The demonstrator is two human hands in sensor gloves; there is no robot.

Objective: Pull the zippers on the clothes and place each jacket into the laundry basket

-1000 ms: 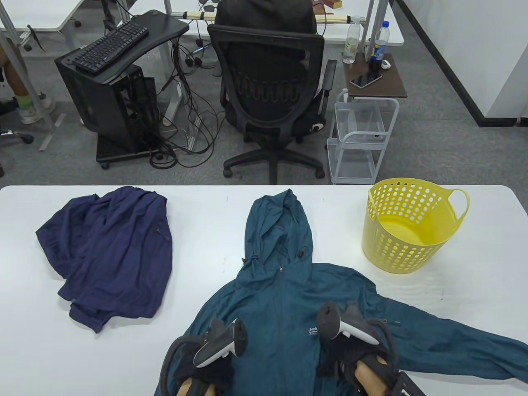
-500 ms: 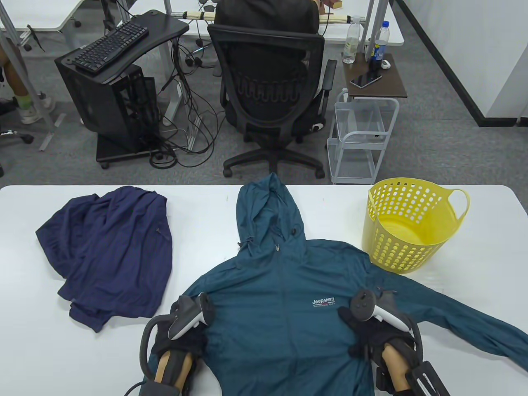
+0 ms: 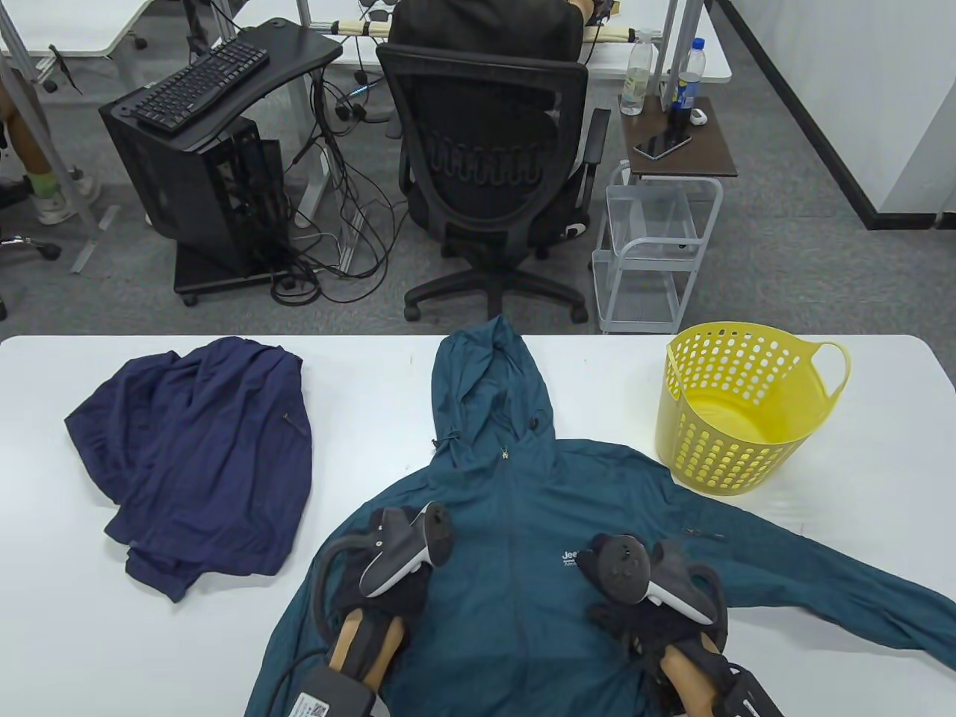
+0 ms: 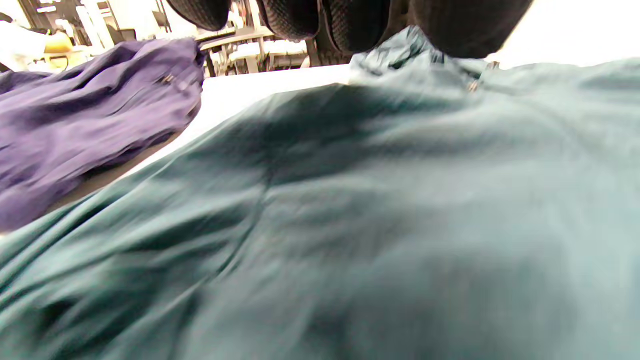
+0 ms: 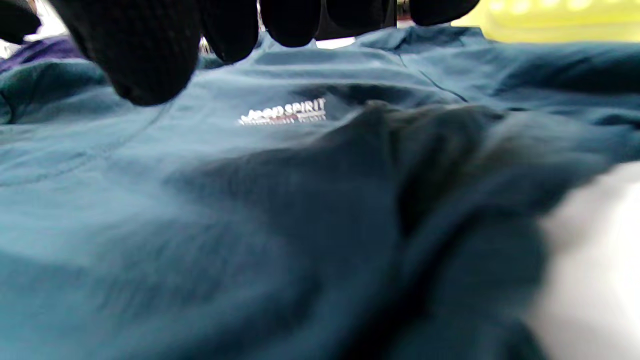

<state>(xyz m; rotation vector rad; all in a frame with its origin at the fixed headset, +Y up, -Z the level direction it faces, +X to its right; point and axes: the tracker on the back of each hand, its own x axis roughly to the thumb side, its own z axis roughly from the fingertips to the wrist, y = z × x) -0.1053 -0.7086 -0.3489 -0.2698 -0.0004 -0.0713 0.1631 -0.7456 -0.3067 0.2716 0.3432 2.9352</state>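
Teal, thin and zipped to the collar, the hooded jacket (image 3: 515, 538) lies spread front-up on the white table (image 3: 60, 657) between the crumpled navy jacket (image 3: 198, 455) on your left and the perforated yellow plastic laundry basket (image 3: 736, 411) on your right, with your left hand (image 3: 388, 590) and right hand (image 3: 635, 605) both resting on its chest. From above the trackers hide your fingers; each wrist view shows gloved fingertips (image 4: 295, 17) hanging just over blurred teal cloth, seemingly relaxed and gripping nothing. Only the right wrist view shows the white chest logo (image 5: 282, 112) in full; the table view has it half covered by your right hand.
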